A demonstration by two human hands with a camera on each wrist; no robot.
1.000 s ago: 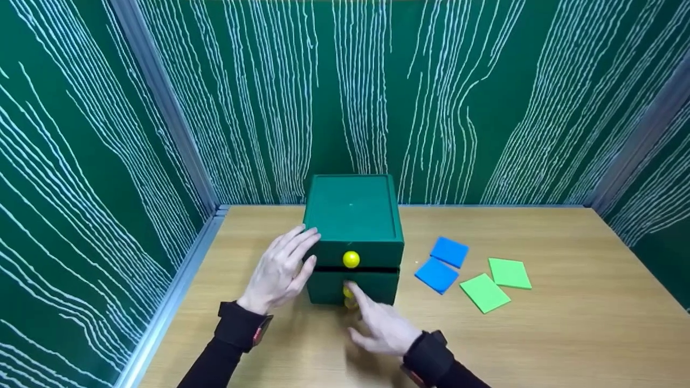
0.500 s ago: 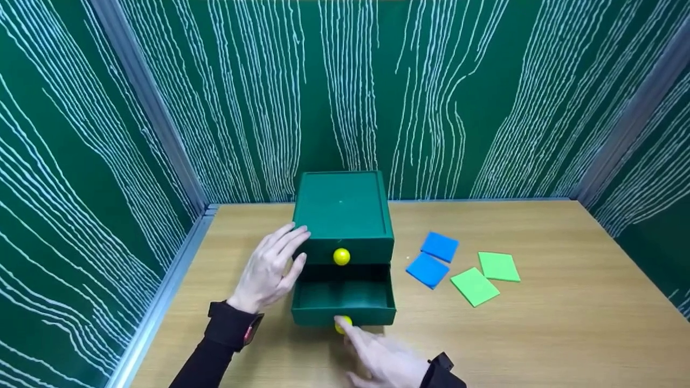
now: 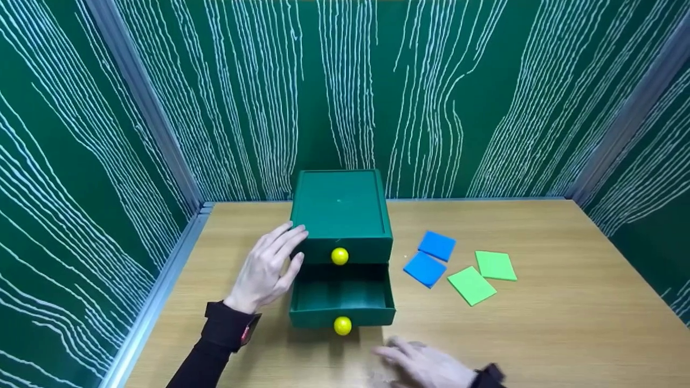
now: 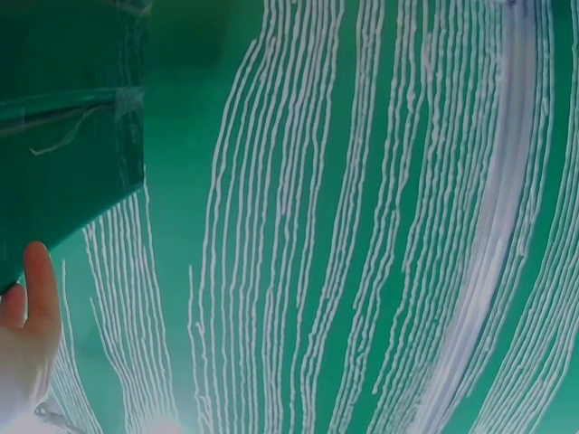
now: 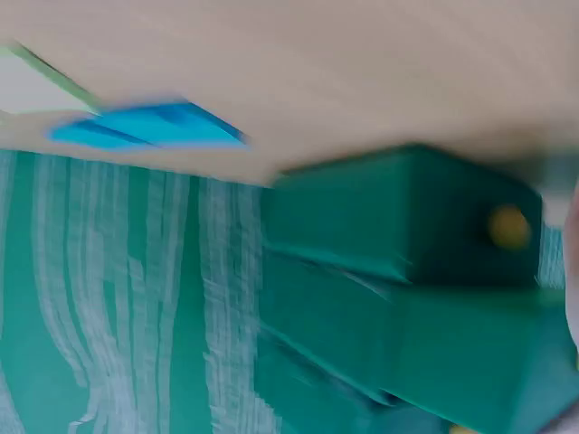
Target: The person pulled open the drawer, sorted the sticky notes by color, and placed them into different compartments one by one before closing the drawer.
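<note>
A small green drawer box (image 3: 342, 202) stands on the wooden table. Its lower drawer (image 3: 307, 319) is pulled out and shows a bare inside, with a yellow knob (image 3: 343, 325) on the front. The upper drawer, with its own yellow knob (image 3: 339, 256), is pushed in. My left hand (image 3: 268, 267) rests against the box's left side with extended fingers, some over its top edge. In front of the box and to the right, my right hand (image 3: 428, 364) is apart from the knob, blurred, with loose fingers and nothing visible in them.
Right of the box lie two blue squares (image 3: 425, 269) and two light green squares (image 3: 472, 285), flat on the table (image 3: 566, 323). Green panels (image 3: 409, 108) with white wavy lines stand behind and at both sides, joined by metal posts (image 3: 145, 108).
The lower drawer has slid out toward me, drawn by my right hand at its knob. That hand has since let go and moved right. My left hand stays at the box's side.
</note>
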